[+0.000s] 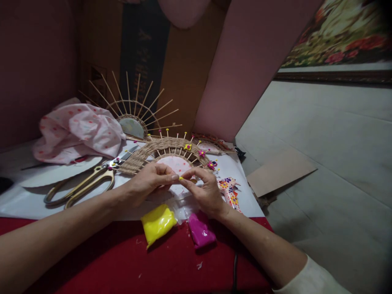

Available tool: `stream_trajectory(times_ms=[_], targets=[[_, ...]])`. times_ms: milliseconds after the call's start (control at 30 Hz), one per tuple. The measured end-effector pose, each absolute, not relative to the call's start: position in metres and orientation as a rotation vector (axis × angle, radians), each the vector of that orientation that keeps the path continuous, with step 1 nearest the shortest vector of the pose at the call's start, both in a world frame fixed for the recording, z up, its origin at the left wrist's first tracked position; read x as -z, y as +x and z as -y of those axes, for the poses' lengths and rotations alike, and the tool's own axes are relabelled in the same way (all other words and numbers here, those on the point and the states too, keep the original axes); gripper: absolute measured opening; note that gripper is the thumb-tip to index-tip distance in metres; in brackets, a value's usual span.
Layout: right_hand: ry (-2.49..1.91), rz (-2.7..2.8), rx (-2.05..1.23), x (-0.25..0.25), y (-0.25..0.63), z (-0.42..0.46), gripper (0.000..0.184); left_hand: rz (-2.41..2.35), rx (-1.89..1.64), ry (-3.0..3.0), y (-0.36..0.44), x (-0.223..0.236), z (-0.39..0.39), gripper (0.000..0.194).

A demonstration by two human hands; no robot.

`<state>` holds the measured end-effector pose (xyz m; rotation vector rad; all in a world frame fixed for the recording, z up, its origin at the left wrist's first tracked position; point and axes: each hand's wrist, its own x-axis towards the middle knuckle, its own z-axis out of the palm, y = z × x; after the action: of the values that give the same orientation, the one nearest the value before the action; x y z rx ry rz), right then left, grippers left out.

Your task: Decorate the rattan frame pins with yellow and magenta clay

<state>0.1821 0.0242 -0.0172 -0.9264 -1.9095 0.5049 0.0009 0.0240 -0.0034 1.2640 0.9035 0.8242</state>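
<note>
Between the fingertips of both hands is a small bit of yellow clay (181, 178). My left hand (153, 177) pinches it from one side, and my right hand (203, 190) pinches it from the other. Just behind them lies a half-round woven twine piece (168, 143) with sticks tipped in yellow and pink. Small clay flowers, among them a yellow flower (188, 147) and a pink flower (202, 153), sit on its band. In front of my hands rest a yellow clay packet (158, 222) and a magenta clay packet (201, 230).
Gold-handled scissors (92, 183) lie at left beside crumpled dotted cloth (81, 130). Another stick fan frame (131, 126) leans against a cardboard box (190, 69). Flowered fabric scraps (230, 191) lie right of my hands. White sheeting (18, 204) covers part of the red tabletop (107, 261).
</note>
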Motion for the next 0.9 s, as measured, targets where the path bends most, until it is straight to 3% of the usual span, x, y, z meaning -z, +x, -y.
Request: stream_trajectory(times_ms=[100, 267, 467, 900], targets=[[-0.928, 1.904, -0.507, 0.0168, 0.1822, -0.0235, 0.008, -0.879, -0.832, 1.251, 0.0004, 0.0046, -0.0251, 0.026], [-0.915, 1.876, -0.525, 0.0157, 0.1825, -0.0224, 0.004, -0.925, -0.807, 1.224, 0.0014, 0.0063, -0.0267, 0.041], [-0.914, 1.915, -0.66, 0.0176, 0.181, -0.0212, 0.009, -0.883, -0.87, 1.181, 0.0033, 0.0034, -0.0256, 0.022], [-0.909, 1.917, -0.61, 0.0193, 0.1813, -0.0219, 0.01, -0.995, -0.816, 1.351, 0.0033, 0.0038, -0.0241, 0.041]])
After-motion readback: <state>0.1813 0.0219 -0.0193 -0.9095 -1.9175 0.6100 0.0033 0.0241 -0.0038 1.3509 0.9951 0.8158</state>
